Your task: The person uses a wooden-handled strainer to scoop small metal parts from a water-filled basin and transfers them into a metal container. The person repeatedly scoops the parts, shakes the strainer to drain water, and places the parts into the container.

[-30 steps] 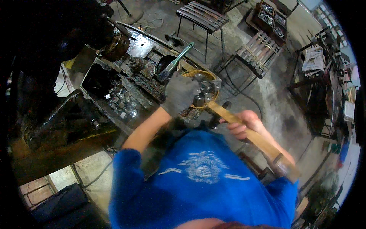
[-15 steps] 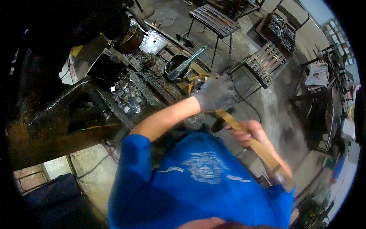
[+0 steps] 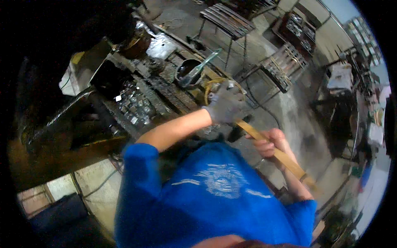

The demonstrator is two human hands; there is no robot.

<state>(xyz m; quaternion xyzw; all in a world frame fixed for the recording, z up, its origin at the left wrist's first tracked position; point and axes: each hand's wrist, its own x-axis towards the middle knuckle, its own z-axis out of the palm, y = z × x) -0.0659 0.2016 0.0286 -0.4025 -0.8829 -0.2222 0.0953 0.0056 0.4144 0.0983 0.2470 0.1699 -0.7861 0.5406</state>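
My right hand (image 3: 269,144), bare, is wrapped round a long flat tan strip (image 3: 289,163) that slants from near my left hand down toward my right forearm. A dark band crosses the strip near its lower end. My left hand (image 3: 226,106) wears a grey glove and is over a yellow ring-shaped rim (image 3: 208,87) at the bench edge. A small pale piece shows by its fingertips; blur hides whether the fingers grip it. Left of that hand stands a dark round pot (image 3: 178,74) with a green-handled brush (image 3: 202,66) resting in it.
Many small metal blocks (image 3: 135,105) lie heaped on the dirty machine bench to the left. A slatted stand (image 3: 227,18) and a lower rack with bars (image 3: 283,66) stand ahead. Farther off is a divided crate of parts (image 3: 295,31). A cluttered rack (image 3: 341,78) is at the right.
My gloved left hand has moved slightly left and shows less blur, with more of the yellow rim in sight. The right hand keeps its hold on the strip. The whole view has shifted a little.
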